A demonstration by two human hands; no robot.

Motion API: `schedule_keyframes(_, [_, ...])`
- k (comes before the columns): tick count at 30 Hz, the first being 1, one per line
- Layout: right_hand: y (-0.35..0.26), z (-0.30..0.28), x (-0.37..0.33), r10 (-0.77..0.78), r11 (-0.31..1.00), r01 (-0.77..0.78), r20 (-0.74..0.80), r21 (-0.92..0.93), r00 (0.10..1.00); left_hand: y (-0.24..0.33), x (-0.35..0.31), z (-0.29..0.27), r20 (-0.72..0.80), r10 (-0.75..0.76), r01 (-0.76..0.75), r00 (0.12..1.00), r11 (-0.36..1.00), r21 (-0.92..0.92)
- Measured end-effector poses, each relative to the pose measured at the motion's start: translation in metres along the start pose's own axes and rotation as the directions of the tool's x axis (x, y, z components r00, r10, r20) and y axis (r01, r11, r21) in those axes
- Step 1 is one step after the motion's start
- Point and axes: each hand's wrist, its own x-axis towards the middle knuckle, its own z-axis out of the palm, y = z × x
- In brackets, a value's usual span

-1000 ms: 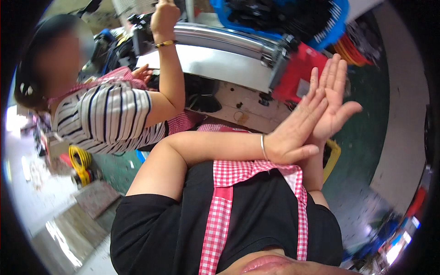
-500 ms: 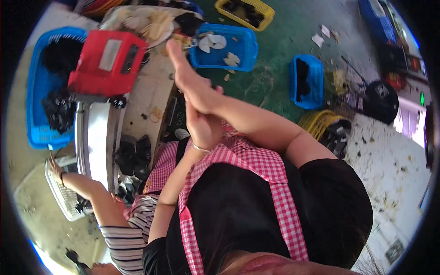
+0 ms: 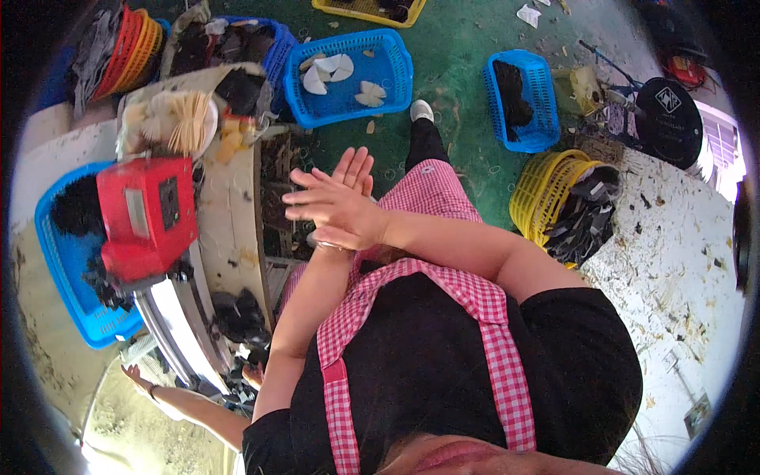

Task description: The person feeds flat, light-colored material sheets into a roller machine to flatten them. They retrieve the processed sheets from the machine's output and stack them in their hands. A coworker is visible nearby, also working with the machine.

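Observation:
My right hand (image 3: pixel 336 209) lies across my left hand and wrist, palm down, its fingers spread toward the left. Beneath it, my left hand (image 3: pixel 358 168) stretches its fingers up and away, partly covered by the right. The hands touch each other in front of a pink checked apron (image 3: pixel 431 194), and I see no object in either. A thin bracelet (image 3: pixel 328 244) circles my left wrist. Closest to the hands on the left is a pale worktable (image 3: pixel 229 186) with a red machine (image 3: pixel 154 218) beside it.
Blue baskets (image 3: pixel 396 103) with white and cream pieces, and another (image 3: pixel 546 131) with black material, stand on the green floor. Stacked yellow baskets (image 3: pixel 526 194) sit at right. A co-worker's arm (image 3: pixel 194 412) reaches in at lower left. My leg ends in a white shoe (image 3: pixel 423 112).
My right hand has slid back over the left, its fingers now spread leftward. The view has shifted, bringing my leg and shoe into sight and moving the co-worker lower.

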Motion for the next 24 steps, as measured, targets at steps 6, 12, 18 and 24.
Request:
schedule_keyframes(6, [0.232, -0.068, -0.046, 0.345, 0.924, -0.383, -0.42, -0.007, 0.84, -0.043, 0.13, 0.115, -0.301, -0.092, 0.12, 0.949, 0.99, 0.076])
schedule_keyframes(12, [0.251, -0.192, 0.021, 0.716, 0.261, -0.496, 0.178, 0.828, 0.675, -0.076, 0.332, -0.003, -0.12, 0.4, 0.037, 0.909, 0.208, 0.977])
schedule_keyframes(18, [0.313, -0.269, 0.065, 0.738, -0.083, -0.689, 0.509, 0.72, 0.443, -0.04, 0.424, 0.085, -0.865, -0.024, 0.235, 0.501, 0.966, 0.109])
schedule_keyframes(24, [0.381, -0.282, 0.085, 0.734, 0.679, -0.681, 0.261, -0.275, 0.627, -0.06, 0.411, 0.12, -0.694, 0.175, 0.258, 0.698, 0.843, 0.471])
